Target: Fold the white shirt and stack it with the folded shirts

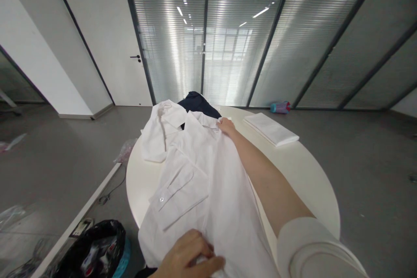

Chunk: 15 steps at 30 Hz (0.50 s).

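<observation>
We have our right fingers (223,122) closed in a pinch on the shirt's edge, near the table's far side. Our left fingers (195,239) curl over the shirt at the table's near side, thumb set apart from them; we cannot tell whether they grip the cloth. Our right hand (226,126) is at the end of a long, nearly straight arm (270,178) reaching forward across the table, sleeve rolled. Our left hand (192,257) lies low, back up, pointing rightward. The shirt (224,173), white, spreads from the table's far side to its near side. On the table (309,173) we also see a dark cloth (198,104) at the far edge and a folded cloth (272,129) far right. Left of the table stands a bin (122,256).
</observation>
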Tool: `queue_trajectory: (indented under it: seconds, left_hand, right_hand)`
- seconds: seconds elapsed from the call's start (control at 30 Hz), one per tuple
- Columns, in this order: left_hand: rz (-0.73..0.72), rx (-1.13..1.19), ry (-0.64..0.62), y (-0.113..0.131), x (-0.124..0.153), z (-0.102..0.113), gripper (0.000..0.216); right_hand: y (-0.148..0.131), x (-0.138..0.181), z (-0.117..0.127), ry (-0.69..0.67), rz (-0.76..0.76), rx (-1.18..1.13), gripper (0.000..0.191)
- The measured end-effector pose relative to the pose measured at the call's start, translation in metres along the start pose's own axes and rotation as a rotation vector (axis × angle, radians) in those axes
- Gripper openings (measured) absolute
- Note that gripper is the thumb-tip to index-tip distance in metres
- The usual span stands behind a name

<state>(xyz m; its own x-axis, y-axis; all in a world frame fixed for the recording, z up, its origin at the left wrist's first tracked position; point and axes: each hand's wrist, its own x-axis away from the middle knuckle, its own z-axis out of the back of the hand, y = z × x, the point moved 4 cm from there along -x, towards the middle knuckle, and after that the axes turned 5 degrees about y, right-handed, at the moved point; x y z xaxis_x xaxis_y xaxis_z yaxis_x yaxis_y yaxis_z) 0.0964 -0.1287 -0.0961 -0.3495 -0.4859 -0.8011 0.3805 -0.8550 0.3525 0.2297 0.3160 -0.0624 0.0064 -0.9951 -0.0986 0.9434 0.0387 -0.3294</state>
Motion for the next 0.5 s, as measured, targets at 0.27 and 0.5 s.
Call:
queue_trajectory:
  seconds: [0.27, 0.5]
  left_hand:
    - [-0.092, -0.037, -0.214, 0.004, -0.009, 0.001, 0.015]
    - [0.005, -0.094, -0.263, 0.012, -0.030, 0.005, 0.011]
  right_hand:
    - [-0.005, 0.001, 0.001, 0.039, -0.036, 0.025, 0.038]
    - [-0.005, 0.008, 0.000, 0.016, 0.040, 0.015, 0.048]
